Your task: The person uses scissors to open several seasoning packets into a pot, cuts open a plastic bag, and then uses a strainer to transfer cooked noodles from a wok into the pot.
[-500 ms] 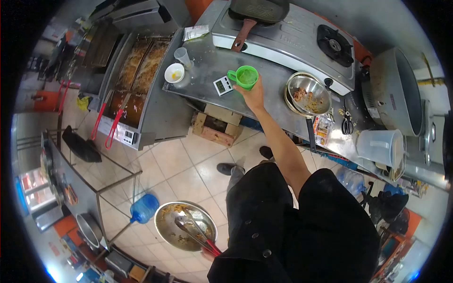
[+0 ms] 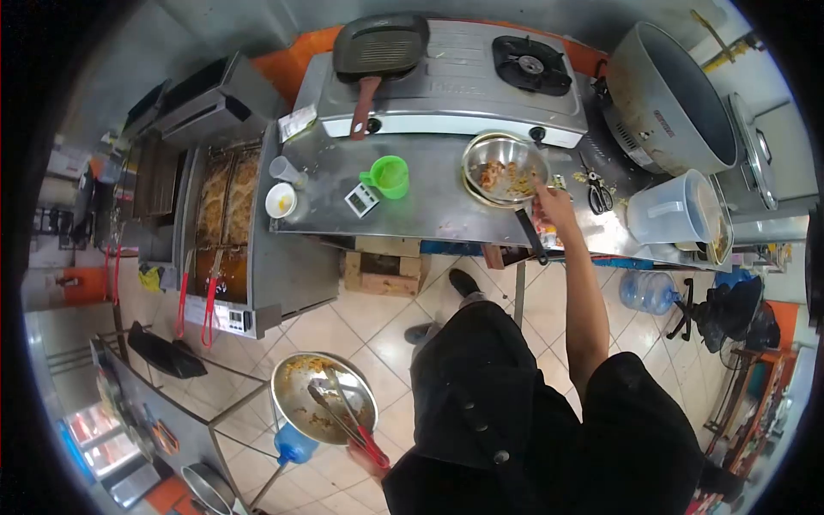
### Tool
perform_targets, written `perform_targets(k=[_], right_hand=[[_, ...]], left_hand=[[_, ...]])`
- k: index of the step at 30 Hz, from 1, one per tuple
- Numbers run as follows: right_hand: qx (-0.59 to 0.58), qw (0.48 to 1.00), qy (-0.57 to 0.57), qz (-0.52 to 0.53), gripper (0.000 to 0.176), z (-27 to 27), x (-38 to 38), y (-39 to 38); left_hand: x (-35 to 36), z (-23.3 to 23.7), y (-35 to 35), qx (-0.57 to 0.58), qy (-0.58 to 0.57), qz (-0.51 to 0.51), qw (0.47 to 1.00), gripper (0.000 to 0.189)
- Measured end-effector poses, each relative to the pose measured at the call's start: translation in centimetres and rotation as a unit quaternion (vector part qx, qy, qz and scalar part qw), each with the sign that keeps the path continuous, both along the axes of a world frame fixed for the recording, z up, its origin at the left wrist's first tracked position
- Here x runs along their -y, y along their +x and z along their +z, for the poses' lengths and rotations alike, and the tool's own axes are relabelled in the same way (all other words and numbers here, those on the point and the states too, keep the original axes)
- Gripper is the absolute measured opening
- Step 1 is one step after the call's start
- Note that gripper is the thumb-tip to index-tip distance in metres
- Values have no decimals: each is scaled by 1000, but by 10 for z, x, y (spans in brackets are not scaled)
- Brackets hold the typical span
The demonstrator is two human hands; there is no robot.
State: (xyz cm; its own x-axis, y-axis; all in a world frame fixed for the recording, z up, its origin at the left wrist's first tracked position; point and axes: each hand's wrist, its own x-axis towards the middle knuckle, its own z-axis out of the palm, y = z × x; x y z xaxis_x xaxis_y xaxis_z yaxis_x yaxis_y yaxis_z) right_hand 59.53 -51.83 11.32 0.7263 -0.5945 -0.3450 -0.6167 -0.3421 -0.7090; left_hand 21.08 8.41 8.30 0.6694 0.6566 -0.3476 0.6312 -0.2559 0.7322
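My left hand (image 2: 369,459) is low at the left, closed around the rim of a large steel bowl (image 2: 296,412) with food scraps in it. Red-handled tongs (image 2: 369,446) lie across this bowl, their handles against the same hand. My right hand (image 2: 556,209) reaches over the counter and pinches the rim of a small metal bowl (image 2: 513,153) holding bits of food. That bowl rests in a pan (image 2: 525,232) whose dark handle points toward me. Left of it, a green cup (image 2: 392,178) stands beside a white digital timer (image 2: 361,200).
A grill pan (image 2: 382,47) sits on the gas stove (image 2: 459,86). At left, a deep fryer (image 2: 292,283) bubbles, with red basket handles sticking out. Scissors (image 2: 598,196), a clear plastic pitcher (image 2: 665,210) and a big pot (image 2: 665,120) stand to the right. Behind the large bowl is a metal frame table (image 2: 163,403).
My right hand has let go of the green cup, now standing on the counter, and moved right to the small metal bowl. The camera view has turned; my left hand keeps the large bowl.
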Motion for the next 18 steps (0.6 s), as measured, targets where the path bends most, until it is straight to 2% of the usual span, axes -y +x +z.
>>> perform_targets(k=[1,3,4,6,7,9,11,12,15,16,17,18], right_hand=[[46,999,22,11,56,-21,13,4],[80,995,54,2,49,-3,21,-7],[114,990,88,-2,43,14,28,-12],[104,989,104,-35,33,43,52,-35],[97,986,130,-44,31,53,69,-47],[114,980,141,-80,30,70,99,-71],[109,977,151,-105,30,60,130,-87],[108,973,157,-130,30,53,146,-94],[114,968,155,-161,28,16,171,-101],[119,965,146,-180,28,3,175,-101],[117,965,148,-182,28,-9,178,-97],[139,955,175,-194,31,-17,178,-93]], left_hand=[[7,-1,11,1,2,-5,1000,24],[22,-3,27,29,100,-101,989,27],[33,-7,35,27,108,-103,988,27],[45,-23,45,27,-68,49,996,28],[66,-1,59,-2,-52,38,998,30],[83,-10,57,16,-46,27,998,32],[88,-30,53,83,-85,4,993,35],[96,-25,58,81,-84,4,993,35],[121,-13,77,124,-303,178,928,36],[121,-12,76,123,-300,178,929,36],[119,-12,75,68,-169,58,982,35],[120,-8,76,10,-31,-66,997,35]])
